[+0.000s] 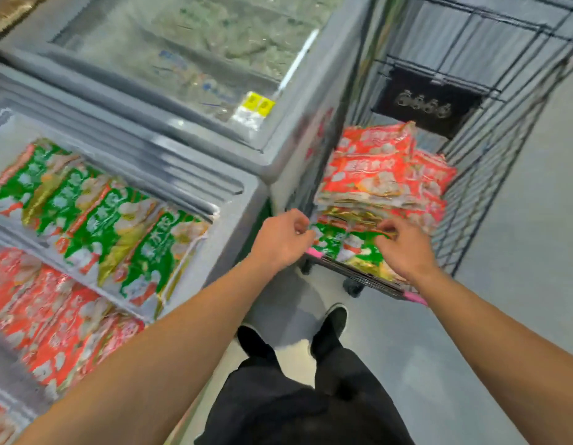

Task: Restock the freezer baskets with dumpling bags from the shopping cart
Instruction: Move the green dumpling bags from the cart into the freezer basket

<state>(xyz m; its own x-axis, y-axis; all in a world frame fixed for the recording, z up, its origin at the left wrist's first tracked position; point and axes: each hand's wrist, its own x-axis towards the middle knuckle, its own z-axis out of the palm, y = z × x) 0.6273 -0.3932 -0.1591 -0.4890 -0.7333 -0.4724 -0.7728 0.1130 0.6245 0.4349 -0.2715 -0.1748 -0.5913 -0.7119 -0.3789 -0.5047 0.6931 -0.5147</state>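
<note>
Both hands, left [283,240] and right [404,248], pinch green bags [343,245] in the cart [490,175]; slick, floppy, best gripped at edges.

The freezer [240,200] sits on your left, dumpling bags [95,220] lined up in its baskets. The shopping cart [490,130] stands on your right, more bags [381,175] stacked inside it, just beyond your hands.
</note>
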